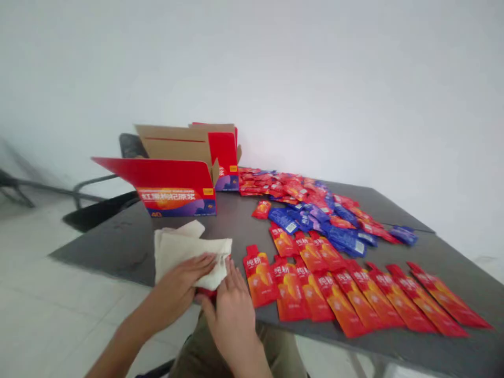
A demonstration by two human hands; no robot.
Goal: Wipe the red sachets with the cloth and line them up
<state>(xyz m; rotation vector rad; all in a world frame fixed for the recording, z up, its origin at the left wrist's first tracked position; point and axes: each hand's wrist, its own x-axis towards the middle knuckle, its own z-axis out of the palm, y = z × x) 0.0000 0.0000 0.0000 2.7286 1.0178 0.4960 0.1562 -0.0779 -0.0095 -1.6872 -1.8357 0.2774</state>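
A cream cloth (185,249) lies folded near the front edge of the dark grey table (129,241). My left hand (181,283) rests flat on the cloth with its fingers stretched out. My right hand (230,310) is beside it, fingers extended at the cloth's right edge, thumb under it. A bit of a red pouch (208,294) peeks out beneath the cloth between both hands. A row of several red pouches (354,299) lies overlapping to the right of my hands.
An open red carton (173,191) with raised flaps stands at the back left. A loose heap of red and blue pouches (318,210) covers the table's middle and back. A dark chair (98,207) stands behind the table on the pale tiled floor.
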